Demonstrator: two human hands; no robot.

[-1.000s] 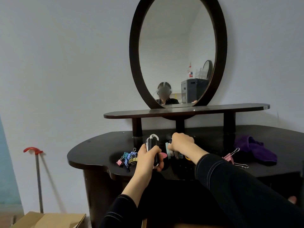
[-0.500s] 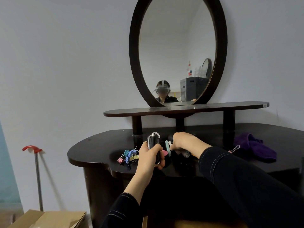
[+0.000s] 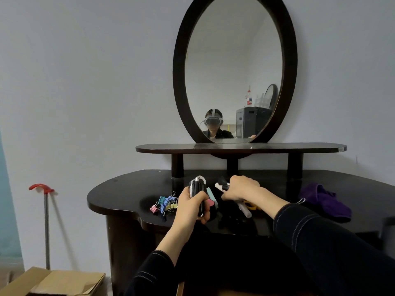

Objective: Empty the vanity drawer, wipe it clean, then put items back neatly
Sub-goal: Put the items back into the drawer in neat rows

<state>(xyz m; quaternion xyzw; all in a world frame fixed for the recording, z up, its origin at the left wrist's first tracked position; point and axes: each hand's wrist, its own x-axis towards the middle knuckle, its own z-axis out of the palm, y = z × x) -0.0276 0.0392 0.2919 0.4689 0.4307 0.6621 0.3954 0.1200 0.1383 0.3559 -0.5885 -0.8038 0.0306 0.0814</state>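
The left hand is wrapped round a black case with silver trim, holding it upright above the near middle of the dark vanity top, thumb across its front; just to the right, the right hand is clenched, knuckles up, on a bundle of small things, among them a makeup brush whose dark tuft and white handle stick out on the far left side of the fist, and a clear tube that slants out toward the near right; something yellow shows beside the tube, too hidden to name; between the two hands stand a teal strip and a pink piece, and whether either hand holds them cannot be told; left of the left hand a heap of coloured binder clips lies on the top; well to the right a purple cloth lies crumpled, with a silver clip loop peeking over the right sleeve; behind stand a low shelf on short posts and an oval mirror; the drawer cannot be made out in the dark below the near edge; on the far left a red-handled stick leans at the wall, and a cardboard box sits on the floor.
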